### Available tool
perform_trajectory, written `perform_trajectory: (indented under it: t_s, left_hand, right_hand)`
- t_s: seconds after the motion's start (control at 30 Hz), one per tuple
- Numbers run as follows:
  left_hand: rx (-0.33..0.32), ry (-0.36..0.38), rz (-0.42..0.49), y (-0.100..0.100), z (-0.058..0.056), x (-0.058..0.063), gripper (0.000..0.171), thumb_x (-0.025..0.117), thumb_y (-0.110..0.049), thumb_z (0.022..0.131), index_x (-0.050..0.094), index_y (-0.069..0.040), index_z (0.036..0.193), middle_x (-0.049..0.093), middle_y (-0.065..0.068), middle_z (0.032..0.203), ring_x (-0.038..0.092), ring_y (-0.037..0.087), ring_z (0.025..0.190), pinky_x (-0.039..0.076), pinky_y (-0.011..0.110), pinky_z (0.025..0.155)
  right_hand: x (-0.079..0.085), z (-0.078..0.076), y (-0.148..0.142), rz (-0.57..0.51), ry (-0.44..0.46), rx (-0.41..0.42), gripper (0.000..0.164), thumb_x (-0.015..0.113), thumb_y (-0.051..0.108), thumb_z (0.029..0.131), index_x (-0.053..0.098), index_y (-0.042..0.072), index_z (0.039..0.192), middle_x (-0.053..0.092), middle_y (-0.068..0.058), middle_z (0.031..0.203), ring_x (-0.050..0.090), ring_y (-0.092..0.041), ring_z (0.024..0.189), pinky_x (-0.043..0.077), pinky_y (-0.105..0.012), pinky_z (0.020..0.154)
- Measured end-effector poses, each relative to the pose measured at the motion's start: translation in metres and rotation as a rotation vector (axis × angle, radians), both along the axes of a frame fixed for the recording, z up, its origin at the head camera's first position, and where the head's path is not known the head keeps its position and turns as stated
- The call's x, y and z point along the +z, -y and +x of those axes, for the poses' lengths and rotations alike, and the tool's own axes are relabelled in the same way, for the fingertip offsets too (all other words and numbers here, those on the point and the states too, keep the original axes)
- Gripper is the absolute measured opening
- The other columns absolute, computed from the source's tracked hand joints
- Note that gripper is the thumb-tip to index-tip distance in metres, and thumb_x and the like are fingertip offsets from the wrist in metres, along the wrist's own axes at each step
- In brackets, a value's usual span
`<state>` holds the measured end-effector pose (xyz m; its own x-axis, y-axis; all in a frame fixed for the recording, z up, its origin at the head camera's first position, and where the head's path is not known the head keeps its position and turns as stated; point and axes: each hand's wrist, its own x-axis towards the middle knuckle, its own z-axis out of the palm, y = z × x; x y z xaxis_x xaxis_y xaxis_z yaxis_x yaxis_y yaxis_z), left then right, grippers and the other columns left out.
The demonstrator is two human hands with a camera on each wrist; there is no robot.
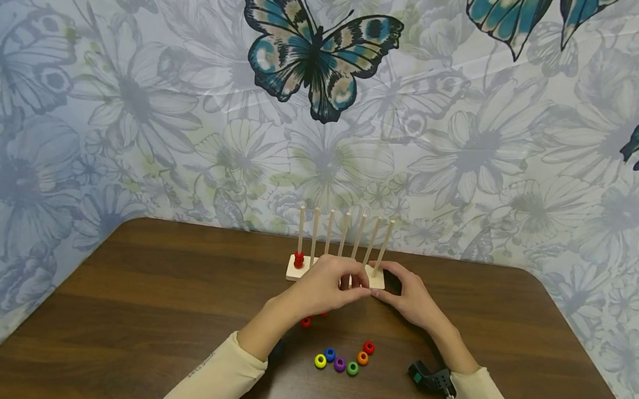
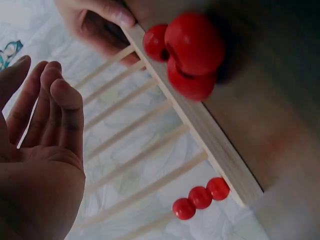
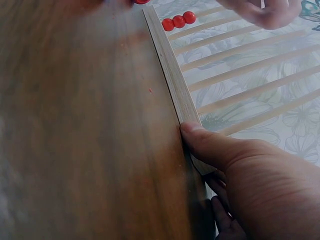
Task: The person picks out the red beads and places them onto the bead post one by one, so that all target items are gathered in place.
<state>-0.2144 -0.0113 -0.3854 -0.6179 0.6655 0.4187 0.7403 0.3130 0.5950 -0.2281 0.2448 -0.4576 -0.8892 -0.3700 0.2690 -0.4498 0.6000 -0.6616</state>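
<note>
A pale wooden peg stand (image 1: 295,274) with a row of upright pegs stands toward the back of the table. Three red beads (image 2: 200,197) are stacked on its leftmost peg. My right hand (image 1: 414,296) grips the right end of the base, its thumb (image 3: 205,142) along the front edge. My left hand (image 1: 329,282) hovers in front of the pegs with fingers loosely bent; the left wrist view shows a gap between thumb and fingers and no bead there. Loose red beads (image 2: 195,45) lie before the base, partly hidden by the left arm in the head view.
Nearer on the brown table (image 1: 186,313) lie a yellow bead (image 1: 320,361), a blue bead (image 1: 330,355), a purple bead (image 1: 339,364), a green bead (image 1: 352,369), an orange bead (image 1: 362,358) and a red bead (image 1: 369,347). A butterfly-patterned cloth (image 1: 194,128) hangs behind.
</note>
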Motion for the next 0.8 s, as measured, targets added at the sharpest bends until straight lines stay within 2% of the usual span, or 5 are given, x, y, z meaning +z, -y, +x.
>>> perform_trajectory:
  t_s: [0.23,0.53,0.63,0.8]
  left_hand:
    - [-0.088,0.048,-0.079,-0.01,0.007,-0.008,0.008,0.081,-0.016,0.094,0.074,-0.016,0.09,0.067,-0.009,0.08,0.056,0.002,0.069,0.046,0.014,0.065]
    - [-0.153,0.089,-0.171,-0.016,0.014,-0.017,0.01,0.083,-0.019,0.093,0.074,-0.017,0.09,0.065,-0.012,0.077,0.055,-0.003,0.066,0.047,0.011,0.063]
    - [-0.184,0.107,-0.194,-0.019,0.017,-0.018,0.01,0.083,-0.02,0.093,0.075,-0.013,0.093,0.066,-0.01,0.078,0.056,-0.002,0.066,0.047,0.011,0.064]
    - [-0.205,0.085,-0.272,-0.023,0.019,-0.02,0.013,0.084,-0.02,0.093,0.076,-0.012,0.098,0.069,-0.007,0.086,0.056,-0.005,0.07,0.047,0.009,0.066]
  right_hand:
    - [-0.002,-0.001,-0.001,-0.003,0.003,0.006,0.057,0.08,0.011,0.094,0.06,0.012,0.147,0.06,-0.009,0.149,0.051,-0.038,0.144,0.04,-0.066,0.115]
    - [0.0,-0.001,0.0,0.0,0.014,0.008,0.055,0.079,0.011,0.095,0.06,0.012,0.147,0.061,-0.007,0.149,0.051,-0.036,0.145,0.04,-0.064,0.116]
    - [0.001,0.0,0.001,-0.003,0.016,0.005,0.055,0.079,0.012,0.095,0.06,0.013,0.146,0.061,-0.007,0.148,0.051,-0.037,0.144,0.04,-0.065,0.116]
    - [0.001,0.0,0.0,0.002,0.016,-0.002,0.056,0.08,0.014,0.095,0.06,0.014,0.147,0.061,-0.009,0.149,0.051,-0.038,0.143,0.04,-0.066,0.115]
